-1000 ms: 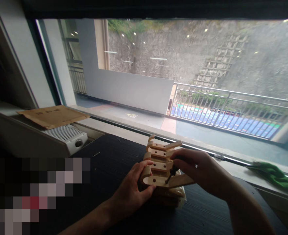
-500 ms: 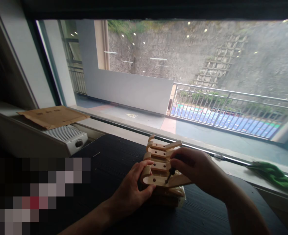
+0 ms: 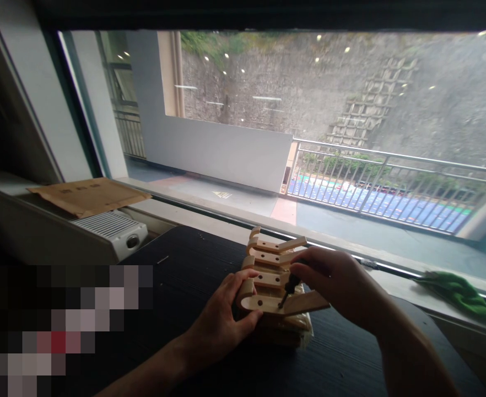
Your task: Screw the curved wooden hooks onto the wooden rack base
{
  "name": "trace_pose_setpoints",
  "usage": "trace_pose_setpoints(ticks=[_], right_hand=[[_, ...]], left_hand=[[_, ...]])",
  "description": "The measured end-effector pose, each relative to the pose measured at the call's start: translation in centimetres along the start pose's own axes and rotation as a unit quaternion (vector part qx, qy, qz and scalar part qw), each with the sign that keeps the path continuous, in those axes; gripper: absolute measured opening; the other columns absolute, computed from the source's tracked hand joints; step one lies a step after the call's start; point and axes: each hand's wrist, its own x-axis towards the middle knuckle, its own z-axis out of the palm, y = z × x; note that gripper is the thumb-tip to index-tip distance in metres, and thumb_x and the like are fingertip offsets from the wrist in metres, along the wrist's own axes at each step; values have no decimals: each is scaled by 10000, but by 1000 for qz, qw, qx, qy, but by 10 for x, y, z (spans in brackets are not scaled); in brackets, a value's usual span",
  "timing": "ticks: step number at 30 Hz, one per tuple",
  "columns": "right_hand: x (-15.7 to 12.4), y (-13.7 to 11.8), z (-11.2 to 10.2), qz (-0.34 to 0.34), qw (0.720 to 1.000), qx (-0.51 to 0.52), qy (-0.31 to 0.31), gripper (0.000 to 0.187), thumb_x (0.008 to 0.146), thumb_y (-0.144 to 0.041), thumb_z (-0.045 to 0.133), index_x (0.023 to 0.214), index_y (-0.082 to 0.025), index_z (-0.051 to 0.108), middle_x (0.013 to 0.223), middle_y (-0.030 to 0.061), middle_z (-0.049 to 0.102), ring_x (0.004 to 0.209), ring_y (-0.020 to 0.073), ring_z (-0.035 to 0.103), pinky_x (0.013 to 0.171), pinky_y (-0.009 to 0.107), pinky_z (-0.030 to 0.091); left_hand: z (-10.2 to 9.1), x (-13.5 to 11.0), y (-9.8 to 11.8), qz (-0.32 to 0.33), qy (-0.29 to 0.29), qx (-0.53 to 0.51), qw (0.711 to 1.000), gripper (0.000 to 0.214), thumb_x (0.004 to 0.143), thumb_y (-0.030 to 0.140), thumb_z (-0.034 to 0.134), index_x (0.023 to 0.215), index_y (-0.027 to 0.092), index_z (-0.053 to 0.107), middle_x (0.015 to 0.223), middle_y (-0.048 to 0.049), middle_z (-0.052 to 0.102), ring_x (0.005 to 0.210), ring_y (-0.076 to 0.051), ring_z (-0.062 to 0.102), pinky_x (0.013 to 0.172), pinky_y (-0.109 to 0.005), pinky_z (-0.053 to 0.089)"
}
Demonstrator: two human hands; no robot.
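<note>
On the dark table lies a wooden hook rack (image 3: 263,302), its several curved hooks in a row, each with dark screw holes. Wrapped in clear plastic, a block-like base (image 3: 296,326) sits beneath it. My left hand (image 3: 232,309) grips the nearest hook by its curled left end, thumb in front and fingers behind. In my right hand (image 3: 325,281) is a screwdriver (image 3: 291,286) with a dark handle. Its tip points down at the right hole of the nearest hook. My fist hides the upper handle and parts of the hooks behind it.
The dark table (image 3: 177,309) meets a window sill. A green cloth (image 3: 460,295) lies on the sill at right. At left, a brown paper envelope (image 3: 90,196) rests on a white vented unit (image 3: 121,234). A small thin piece (image 3: 163,259) lies on the table.
My right hand has shifted and turned slightly, showing more of the screwdriver handle and the nearest hook's right end. My left hand keeps its hold.
</note>
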Motion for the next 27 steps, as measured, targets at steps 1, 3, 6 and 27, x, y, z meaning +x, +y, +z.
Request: trace_pose_setpoints(ticks=[1,3,6,27], right_hand=[[1,1,1,0,1000,1,7,338,835,-471,513,831,-173,673,717,19,629,607,127,507,542,251,402],[4,3,3,-3,1000,1,23,333,839,-466,508,813,-169,656,715,20,626,619,132,522,554,256,409],[5,4,4,-13,999,1,35,298,862,-432,482,858,-180,641,724,13,626,634,134,535,563,256,409],[4,3,5,17,998,-63,21,290,841,-462,500,770,-208,620,649,-17,597,564,114,471,511,246,340]], left_hand=[[0,0,0,-1,-1,0,1000,513,739,143,625,1214,258,468,1247,-52,549,1186,-225,497,1042,-370,371],[-1,0,1,-3,-5,-1,1000,513,740,142,625,1213,258,465,1237,-53,550,1184,-222,495,1041,-364,371],[-2,0,2,-2,-12,1,1000,513,739,131,621,1211,253,460,1208,-52,561,1181,-216,492,1044,-358,364],[-1,1,-2,0,-27,6,1000,527,751,139,625,1223,267,429,1260,-43,506,1193,-205,473,1038,-339,363]])
